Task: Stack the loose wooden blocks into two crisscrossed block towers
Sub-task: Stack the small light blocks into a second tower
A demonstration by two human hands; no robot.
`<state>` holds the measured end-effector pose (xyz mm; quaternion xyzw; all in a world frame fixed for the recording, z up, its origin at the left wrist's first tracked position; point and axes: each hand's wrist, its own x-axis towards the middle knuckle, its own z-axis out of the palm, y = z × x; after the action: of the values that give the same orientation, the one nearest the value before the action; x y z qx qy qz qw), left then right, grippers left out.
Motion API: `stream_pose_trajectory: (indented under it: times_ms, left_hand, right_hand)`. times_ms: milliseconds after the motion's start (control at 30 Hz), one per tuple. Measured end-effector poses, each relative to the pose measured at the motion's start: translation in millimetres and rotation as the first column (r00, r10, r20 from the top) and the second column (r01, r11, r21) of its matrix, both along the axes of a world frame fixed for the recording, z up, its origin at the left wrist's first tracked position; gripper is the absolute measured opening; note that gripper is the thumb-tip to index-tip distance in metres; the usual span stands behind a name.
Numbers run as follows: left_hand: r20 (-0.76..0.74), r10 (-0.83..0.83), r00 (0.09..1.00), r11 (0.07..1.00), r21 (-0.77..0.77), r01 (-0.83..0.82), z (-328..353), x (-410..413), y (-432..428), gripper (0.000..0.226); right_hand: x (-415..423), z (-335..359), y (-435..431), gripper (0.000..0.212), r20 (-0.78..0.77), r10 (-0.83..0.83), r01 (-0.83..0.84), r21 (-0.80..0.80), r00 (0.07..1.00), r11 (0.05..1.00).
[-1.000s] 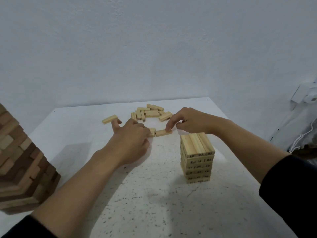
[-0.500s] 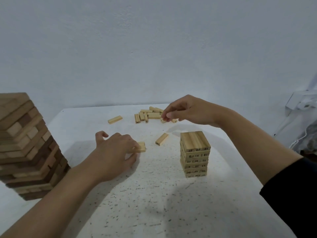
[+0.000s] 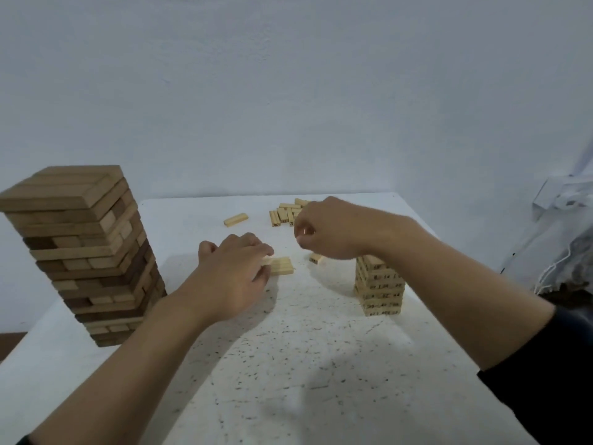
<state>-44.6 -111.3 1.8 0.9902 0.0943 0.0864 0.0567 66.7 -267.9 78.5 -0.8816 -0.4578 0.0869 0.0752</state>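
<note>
A small pale block tower (image 3: 380, 289) with printed numbers stands right of centre; my right forearm hides its top. My left hand (image 3: 232, 277) rests on the table with its fingers on a short row of pale blocks (image 3: 281, 265) lying side by side. My right hand (image 3: 333, 231) hovers above the table with fingers curled; whether it holds a block is hidden. One loose block (image 3: 316, 259) lies under that hand. A pile of loose blocks (image 3: 284, 213) sits at the far middle, with a single block (image 3: 236, 219) to its left.
A tall tower of larger brown and tan blocks (image 3: 83, 252) stands at the table's left edge, close to my left forearm. The white speckled table (image 3: 288, 364) ends at a pale wall. White fabric and cords (image 3: 564, 239) lie off the right edge.
My right hand came back from the far pile toward the centre and lower. My left hand stayed on its blocks, which now show as a row. The view tilted, showing the whole brown tower.
</note>
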Motion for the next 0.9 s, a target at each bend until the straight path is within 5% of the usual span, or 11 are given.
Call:
stream_pose_trajectory:
  times_ms: [167, 433, 767, 900]
  left_hand:
    - [-0.105, -0.076, 0.992, 0.992, 0.088, 0.086, -16.8, -4.4, -2.6, 0.032]
    - [-0.191, -0.06, 0.98, 0.98, 0.173, 0.094, -18.3, -19.9, 4.0, 0.045]
    - [-0.042, -0.046, 0.998, 0.974, 0.22, 0.054, -24.9, -49.6, 0.5, 0.031]
    - [-0.013, -0.049, 0.999, 0.99, 0.133, 0.05, -26.5, -49.6, 1.6, 0.031]
  right_hand:
    - [-14.1, -32.6, 17.6, 0.024, 0.06, -0.109, 0.116, -0.123, 0.992, 0.986]
    - [-16.1, -65.4, 23.7, 0.026, 0.01, -0.27, 0.27, -0.062, 0.963, 0.961]
    - [-49.9, -92.8, 8.8, 0.016, 0.005, -0.001, 0.0, 0.145, 1.0, 0.989]
    - [-47.1, -98.6, 4.4, 0.029, 0.013, 0.071, -0.072, 0.235, 0.997, 0.969]
